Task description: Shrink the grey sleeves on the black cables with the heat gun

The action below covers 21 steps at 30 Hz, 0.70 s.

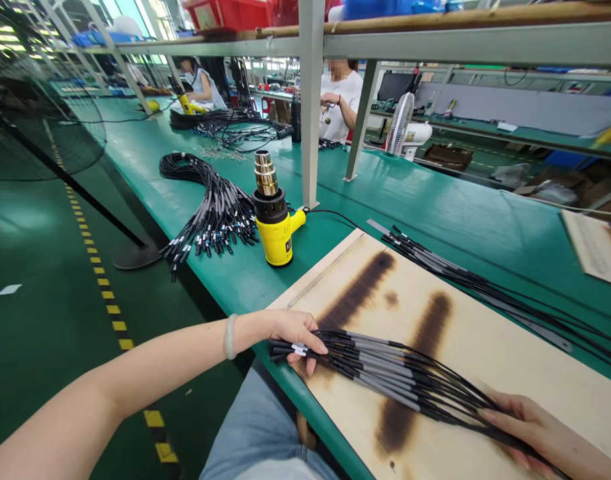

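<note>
Showing a long green counter (395, 193) with a wide wooden board (490, 347) laid across it, the board's face marked by two dark scorch streaks (358, 290). Farther along, a co-worker (340, 110) sits beyond a tangle of black cables (235, 127). Nearer, a loose heap of cables (210, 207) lies on the counter, its blue-and-white tips bunched together, just beside a yellow heat gun (274, 230) that stands upright with its brass nozzle up, touched by neither hand. A second bundle (485, 283) lies along the board's far edge, near a flat metal strip (545, 337). The held cable bundle (385, 367) rests across the board, its black cables fanned out and each bearing a grey sleeve. The left hand (295, 340), with a pale bangle (230, 337) on its wrist, is clamped around the bundle near its tips. The right hand (540, 433) lies against the far end of the cables at the edge of view; whether it is closed on them cannot be told. Small white bands (299, 349) show near the tips. Judging from how things lie, the cables in the nearby groups appear already sleeved; the far tangle is too small to tell.
</note>
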Motion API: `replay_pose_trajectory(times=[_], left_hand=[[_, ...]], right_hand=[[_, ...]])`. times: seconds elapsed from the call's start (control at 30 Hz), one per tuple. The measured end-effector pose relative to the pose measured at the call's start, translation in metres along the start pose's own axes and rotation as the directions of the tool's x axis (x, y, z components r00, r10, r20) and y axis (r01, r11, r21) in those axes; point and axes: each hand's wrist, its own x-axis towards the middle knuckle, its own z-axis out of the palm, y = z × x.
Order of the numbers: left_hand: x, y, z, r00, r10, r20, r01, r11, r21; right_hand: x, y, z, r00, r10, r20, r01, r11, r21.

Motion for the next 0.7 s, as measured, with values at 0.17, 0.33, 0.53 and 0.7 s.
replay_pose_trajectory(times=[0.17, 0.33, 0.53, 0.7], left_hand=[[-0.004, 0.005, 0.005, 0.999, 0.005, -0.044, 0.001, 0.993, 0.122], [-0.004, 0.007, 0.004, 0.999, 0.011, -0.049, -0.001, 0.978, 0.206], [0.001, 0.004, -0.001, 1.0, 0.006, -0.002, -0.005, 0.968, 0.251], [0.004, -0.002, -0.005, 0.998, 0.019, -0.06, -0.002, 0.962, 0.272]], right_hand=[[-0.005, -0.008, 0.002, 0.998, -0.06, -0.033, 0.06, 0.998, 0.004], [-0.01, -0.019, 0.006, 0.993, -0.074, -0.093, 0.074, 0.997, -0.003], [-0.011, -0.024, 0.007, 0.984, -0.09, -0.152, 0.087, 0.996, -0.025], [-0.011, -0.029, 0.008, 0.981, -0.106, -0.161, 0.102, 0.994, -0.037]])
